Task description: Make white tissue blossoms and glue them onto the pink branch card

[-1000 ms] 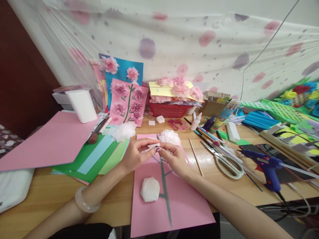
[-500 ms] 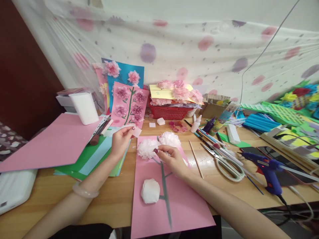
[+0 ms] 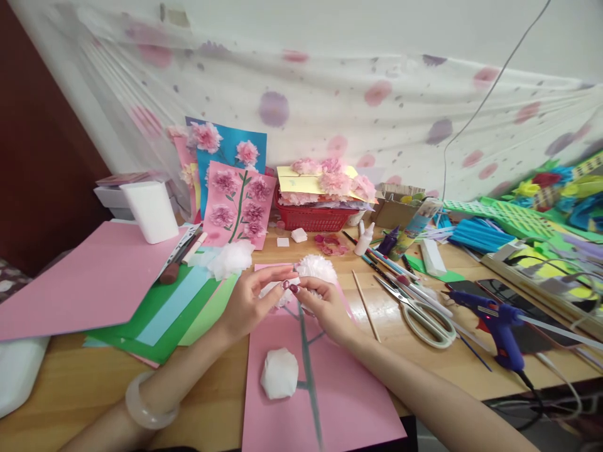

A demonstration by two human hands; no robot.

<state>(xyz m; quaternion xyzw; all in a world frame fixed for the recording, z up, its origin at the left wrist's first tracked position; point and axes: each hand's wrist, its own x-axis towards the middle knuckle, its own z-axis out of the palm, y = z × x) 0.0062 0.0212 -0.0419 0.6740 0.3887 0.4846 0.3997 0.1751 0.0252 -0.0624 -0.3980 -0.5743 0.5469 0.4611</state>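
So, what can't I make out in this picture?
Head view:
What the left hand and right hand pinch, if anything: they cover it themselves.
Most of the ruffled white paper flower behind the left hand: hidden by that hand.
Lower left corner of the pink paper sheet with a painted grey-green stem: cut off by the bottom edge.
Inside of the red plastic basket: hidden by the yellow card and pink paper flowers.

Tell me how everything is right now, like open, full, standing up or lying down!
Pink sheet: lying flat, stem painted
Round white paper bundle: not fluffed out
Farther white flower: fluffed open
Red basket: heaped full
Small white bottle: standing upright
Scissors: lying down, blade gap unclear
Glue gun: red light lit
Pink flower card: propped upright
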